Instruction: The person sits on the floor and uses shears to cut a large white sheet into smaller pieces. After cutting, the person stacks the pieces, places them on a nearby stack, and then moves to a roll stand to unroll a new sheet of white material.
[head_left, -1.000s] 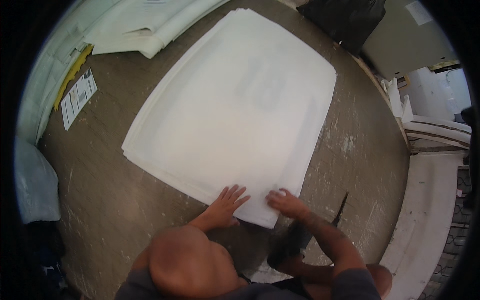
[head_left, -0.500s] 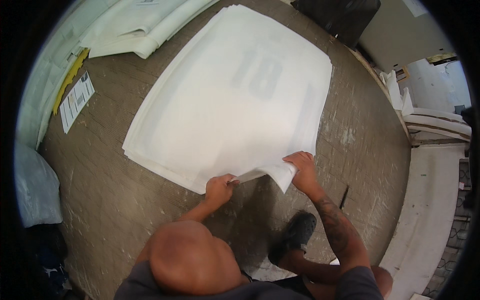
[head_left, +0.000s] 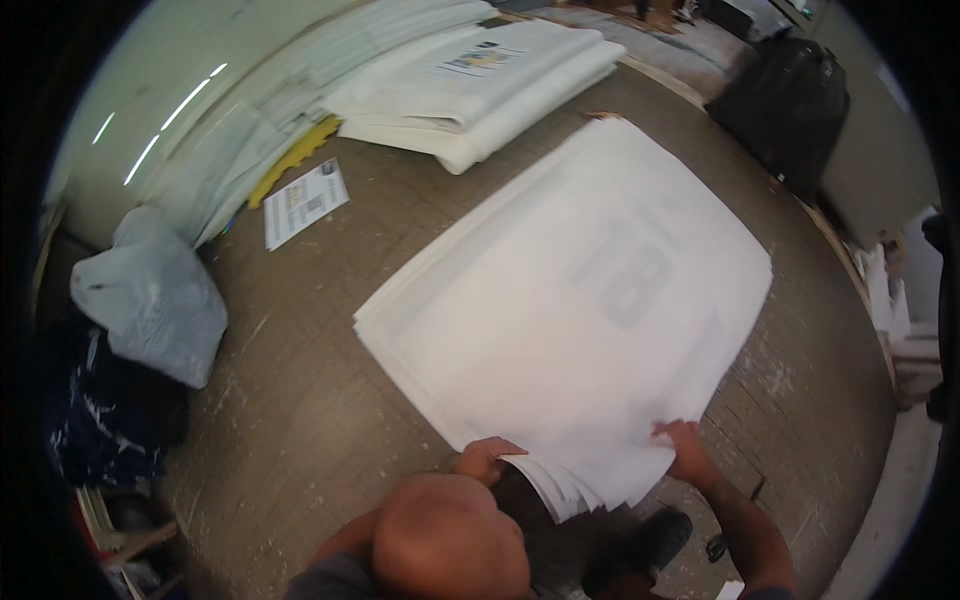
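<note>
Nearer than the printed paper (head_left: pixel 307 205) and to its right lay the stack of white sheets (head_left: pixel 560 320), its fanned near edge gripped by the left hand (head_left: pixel 487 460) and, farther from that paper, by the right hand (head_left: pixel 688 449), while a grey plastic bag (head_left: pixel 165 300) sat to the paper's left.

Black bag (head_left: pixel 785 115), grey bag (head_left: pixel 158 300) (bulging), yellow strip (head_left: pixel 293 162)

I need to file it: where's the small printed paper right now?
In the head view, the small printed paper lies at upper left, beside the yellow strip and left of the stack of white sheets.
</note>
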